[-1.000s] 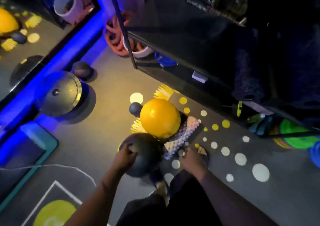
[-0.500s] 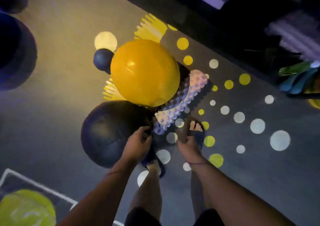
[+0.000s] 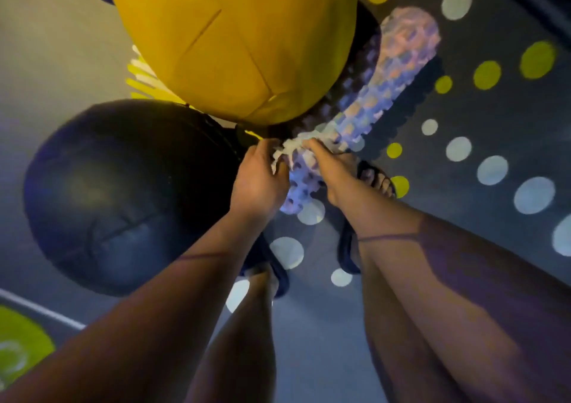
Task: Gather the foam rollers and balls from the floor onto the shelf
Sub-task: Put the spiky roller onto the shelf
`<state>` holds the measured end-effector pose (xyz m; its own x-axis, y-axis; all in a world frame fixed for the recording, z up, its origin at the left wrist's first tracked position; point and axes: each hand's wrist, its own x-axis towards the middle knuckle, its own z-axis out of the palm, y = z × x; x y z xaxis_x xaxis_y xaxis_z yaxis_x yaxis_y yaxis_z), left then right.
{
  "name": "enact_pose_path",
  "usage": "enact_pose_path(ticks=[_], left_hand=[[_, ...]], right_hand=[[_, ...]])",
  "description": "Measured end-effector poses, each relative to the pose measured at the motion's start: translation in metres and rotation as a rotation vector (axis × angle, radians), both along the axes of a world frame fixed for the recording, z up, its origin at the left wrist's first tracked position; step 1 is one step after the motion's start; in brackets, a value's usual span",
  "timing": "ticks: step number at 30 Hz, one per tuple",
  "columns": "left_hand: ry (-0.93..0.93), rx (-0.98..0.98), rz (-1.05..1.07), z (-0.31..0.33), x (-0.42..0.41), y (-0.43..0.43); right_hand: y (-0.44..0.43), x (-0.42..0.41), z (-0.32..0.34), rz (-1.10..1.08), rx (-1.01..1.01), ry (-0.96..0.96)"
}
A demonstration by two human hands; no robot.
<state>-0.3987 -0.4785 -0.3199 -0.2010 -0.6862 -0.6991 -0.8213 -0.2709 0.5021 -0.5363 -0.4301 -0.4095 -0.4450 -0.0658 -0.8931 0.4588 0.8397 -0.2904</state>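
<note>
On floor (image 3: 55,47) beside yellow ball (image 3: 234,37): left hand (image 3: 258,180), right hand (image 3: 327,170) fingers (image 3: 313,147) gripping foam roller (image 3: 398,62).

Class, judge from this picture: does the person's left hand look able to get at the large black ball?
Probably yes: the left hand grips the near end of the knobbly foam roller, but the black ball lies right beside it with nothing between.
</note>
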Motion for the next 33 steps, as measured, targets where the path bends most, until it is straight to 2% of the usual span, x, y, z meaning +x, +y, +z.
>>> enact_pose_path(ticks=[2,3,6,10,12,16,18,21,24,25,29,33], left_hand=[[-0.101,0.113,-0.24,0.037,-0.009,0.005],[-0.093,0.202,-0.276,0.063,-0.013,0.006],[0.045,0.386,-0.218,0.168,-0.033,0.001],[0.232,0.518,-0.292,0.332,-0.061,-0.001],[0.358,0.531,-0.316,0.4,-0.063,-0.001],[0.453,0.453,-0.375,0.51,-0.049,-0.02],[0.494,0.435,-0.364,0.56,-0.037,-0.032],[0.554,0.42,-0.31,0.609,-0.011,-0.048],[0.603,0.451,-0.279,0.635,0.011,-0.069],[0.62,0.455,-0.277,0.644,0.013,-0.073],[0.699,0.361,-0.262,0.679,0.0,-0.069],[0.82,0.261,-0.272,0.707,-0.055,-0.06]], right_hand=[[-0.001,-0.015,0.065,-0.046,-0.004,-0.073],[0.001,-0.023,0.1,-0.06,-0.001,-0.118],[0.008,-0.048,0.228,-0.076,-0.048,-0.243],[0.025,-0.074,0.41,-0.034,-0.02,-0.167],[0.029,-0.077,0.492,-0.045,-0.066,-0.104],[0.009,-0.063,0.612,-0.074,-0.169,-0.059],[-0.007,-0.051,0.636,-0.075,-0.161,0.005],[-0.03,-0.04,0.628,-0.055,-0.17,0.279],[-0.048,-0.005,0.741,-0.004,-0.277,0.3],[-0.051,-0.001,0.76,-0.025,-0.297,0.284],[-0.057,-0.011,0.799,0.045,-0.272,0.45],[-0.055,-0.055,0.845,0.04,-0.329,0.603]])
